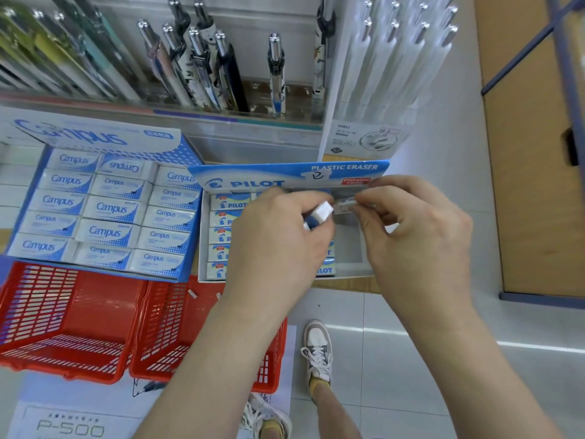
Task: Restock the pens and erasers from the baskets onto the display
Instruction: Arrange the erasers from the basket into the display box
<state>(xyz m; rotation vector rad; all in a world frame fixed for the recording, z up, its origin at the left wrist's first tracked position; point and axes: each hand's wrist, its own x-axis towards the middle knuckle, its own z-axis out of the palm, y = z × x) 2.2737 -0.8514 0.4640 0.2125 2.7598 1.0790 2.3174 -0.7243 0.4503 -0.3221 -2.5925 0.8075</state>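
My left hand (278, 242) grips a white and blue eraser (319, 214) over the open Pilot eraser box (288, 177). My right hand (414, 229) pinches a second small eraser (345, 205) above the box's bare right column (349, 245). Rows of Pilot erasers (226, 218) fill the box's left side; my hands hide the middle. Two red baskets (72, 318) (177, 324) stand below the shelf. Pens (202, 64) stand in the display rack behind.
An open Campus eraser box (104, 210), full, sits left of the Pilot box. White pens (395, 58) stand in a holder at the right. A flat P-500 box (69, 419) lies under the baskets. My shoes (317, 350) are on the tiled floor.
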